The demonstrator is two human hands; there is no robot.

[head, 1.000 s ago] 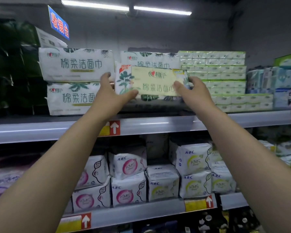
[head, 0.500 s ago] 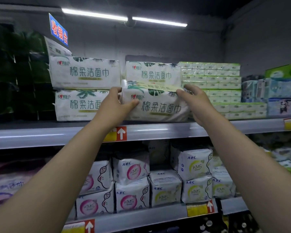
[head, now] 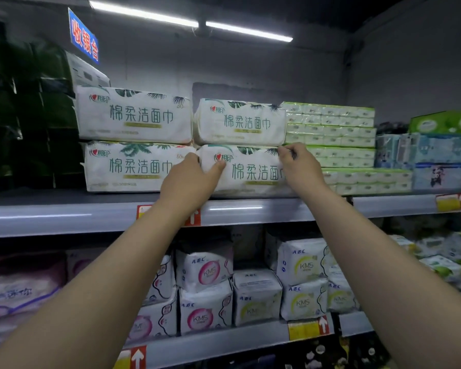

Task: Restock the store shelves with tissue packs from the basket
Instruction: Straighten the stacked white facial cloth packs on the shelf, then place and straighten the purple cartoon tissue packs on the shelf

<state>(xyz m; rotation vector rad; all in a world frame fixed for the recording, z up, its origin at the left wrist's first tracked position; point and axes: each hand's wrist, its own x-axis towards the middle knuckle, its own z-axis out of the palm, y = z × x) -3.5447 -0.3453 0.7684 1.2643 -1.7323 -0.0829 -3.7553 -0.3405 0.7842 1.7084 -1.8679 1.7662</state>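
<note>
Currently handled item: tissue pack (head: 250, 173), white wrapper with green leaf print, lying flat with its front face outward.
Location: upper shelf (head: 64, 218), at the bottom of the right-hand pile.
Load on top: second pack (head: 240, 123) of the same kind rests directly on it.
Left neighbour: left stack (head: 136, 166) of two matching packs, touching the handled pack's left end.
Right neighbour: green-and-white small packs (head: 330, 129) stacked in rows, just beside it.
Left hand (head: 192, 179): grips the pack's left end, with the thumb across the front face at the logo and the fingers curled round the end.
Right hand (head: 298, 166): fingers curled, pinching the pack's upper right corner.
Lower shelf (head: 224, 339): white pad packs (head: 205, 270) marked ABC and KMS.
Overhead: blue sign (head: 83, 35) with red characters; strip light (head: 192, 22).
</note>
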